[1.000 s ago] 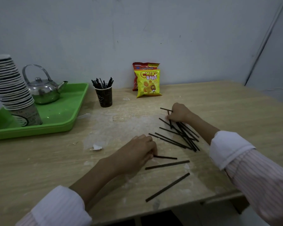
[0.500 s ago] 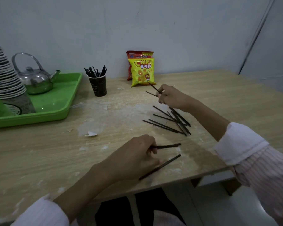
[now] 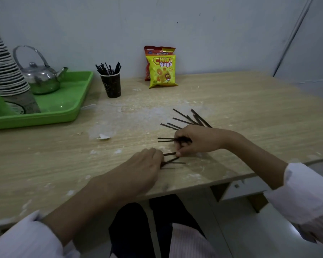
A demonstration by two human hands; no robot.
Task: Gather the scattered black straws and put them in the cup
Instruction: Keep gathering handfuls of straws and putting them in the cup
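A dark paper cup (image 3: 111, 86) stands at the back of the wooden table (image 3: 45, 155), with several black straws sticking out of it. Loose black straws (image 3: 186, 119) lie fanned out on the table just beyond my right hand. My right hand (image 3: 198, 140) is closed around two black straws (image 3: 165, 140) that point left, and its fingertips touch another short straw (image 3: 169, 154). My left hand (image 3: 142, 168) rests near the front edge, pinching the ends of two or three straws (image 3: 172, 162) that lie on the table.
A green tray (image 3: 69, 101) at the left holds a steel kettle (image 3: 40, 75) and a tall stack of paper cups (image 3: 6, 71). Two snack bags (image 3: 161, 68) lean on the wall. A paper scrap (image 3: 103, 137) lies mid-table. The table's front edge runs close below my hands.
My right hand has come back from the far side with straws in it and now sits next to my left hand. My left hand still grips straws near the front edge.
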